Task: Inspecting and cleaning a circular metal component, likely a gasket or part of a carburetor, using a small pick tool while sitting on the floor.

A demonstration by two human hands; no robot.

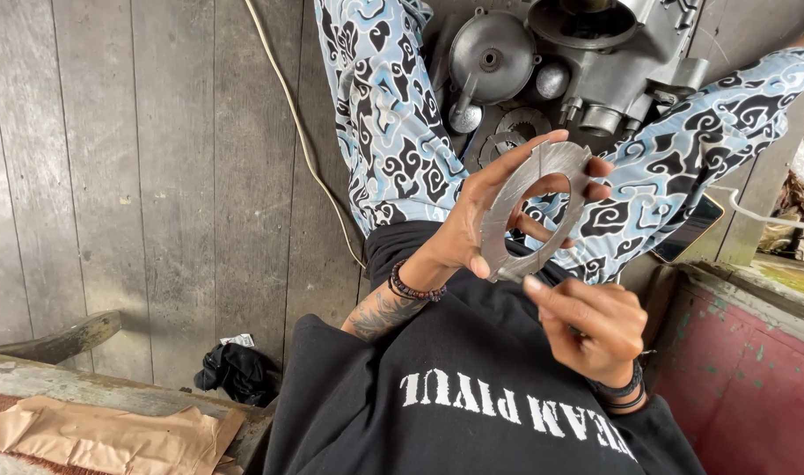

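Observation:
My left hand (477, 220) holds a flat grey metal ring plate (507, 230) upright over my lap, fingers wrapped through and around its rim. Just below and to the right, my right hand (591, 324) has its fingers curled, with the thumb and forefinger touching the ring's lower edge. I wear a black shirt and blue-and-white patterned trousers (380, 114). Beads circle my left wrist and dark bands my right.
A grey engine casing (622, 53) and a round metal cover (492, 54) lie on the wooden plank floor (156, 176) between my legs, with more ring plates (512, 132) beside them. A pale cable (301, 132) crosses the floor. Black cloth (235, 369), brown paper (103, 435), red box at right.

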